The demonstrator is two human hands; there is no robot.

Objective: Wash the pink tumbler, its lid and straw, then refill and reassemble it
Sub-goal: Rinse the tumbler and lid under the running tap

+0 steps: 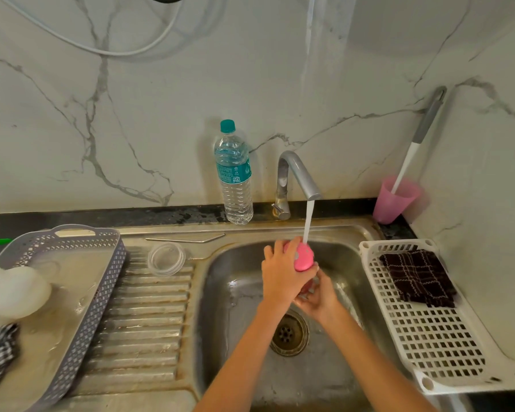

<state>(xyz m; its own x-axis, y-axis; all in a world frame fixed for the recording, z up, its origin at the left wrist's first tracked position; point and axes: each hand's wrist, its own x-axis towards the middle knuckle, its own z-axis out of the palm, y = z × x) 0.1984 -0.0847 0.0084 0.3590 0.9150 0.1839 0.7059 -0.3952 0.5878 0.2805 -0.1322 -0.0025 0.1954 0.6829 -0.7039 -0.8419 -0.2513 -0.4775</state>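
and here's the steel sink [333, 367], the tap [298, 173] running, a thin stream [308, 221] dropping straight onto the pink tumbler [303, 260], which is held tilted over the basin, rounded end up into the water. the left hand [281, 272] is on top, fingers [280, 248] curled over the pink body; the right hand [320, 295] cups it from below, its fingers wrapped round the lower part, though how tightly cannot be told with the left hand in the way. it looks like a light, stiff plastic cup, not fragile, but wet and smooth, so slippery is the worry: a full wrap round the middle of the body seems the safe hold, not the rounded end where the water strikes. over on the ribbed drainboard [143, 316] the clear lid [166, 258] lies alone, thin and light, best lifted by its rim. behind it the metal straw [185, 239] rests along the sink's back ledge, rigid and prone to roll; a pinch near mid-length would do.
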